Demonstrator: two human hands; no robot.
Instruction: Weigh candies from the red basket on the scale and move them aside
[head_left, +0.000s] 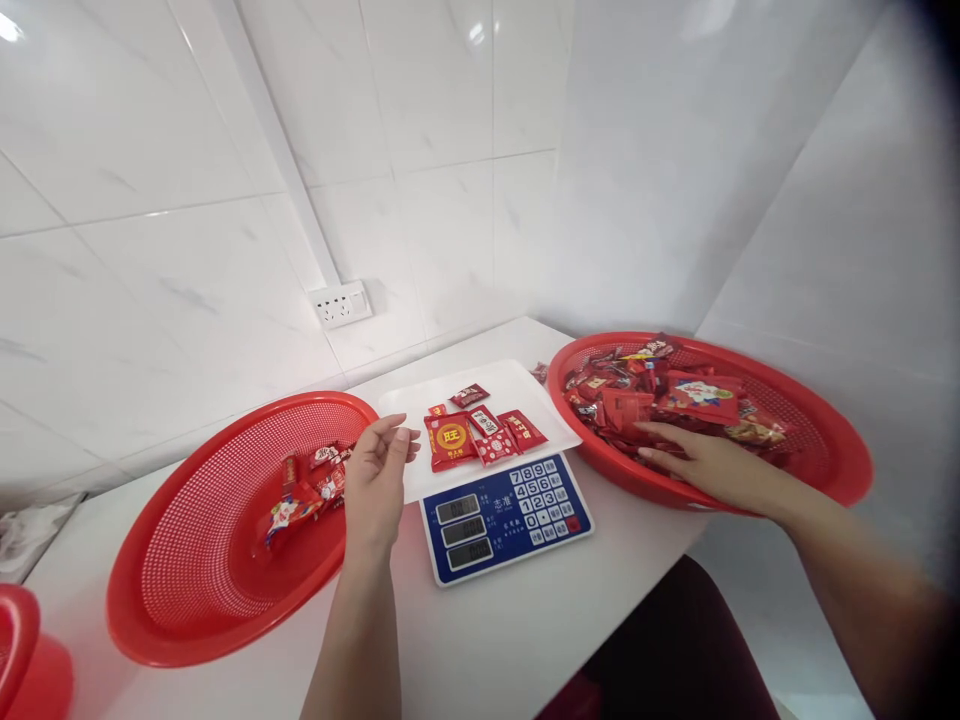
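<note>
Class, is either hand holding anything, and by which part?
The left hand, by the tray, holds nothing visible. The right hand is over a basket of sweets; whether it grips any is unclear.

Open room above scale (pixel 504 538), red baskets (pixel 217 610) (pixel 844 470) flanking.

Glossy plastic baskets (pixel 247 570), shiny wrappers (pixel 451 437)

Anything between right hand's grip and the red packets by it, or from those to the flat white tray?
Nothing visible between right hand's grip and red packets; between those and the flat white tray stands the red plastic basket's left rim.
</note>
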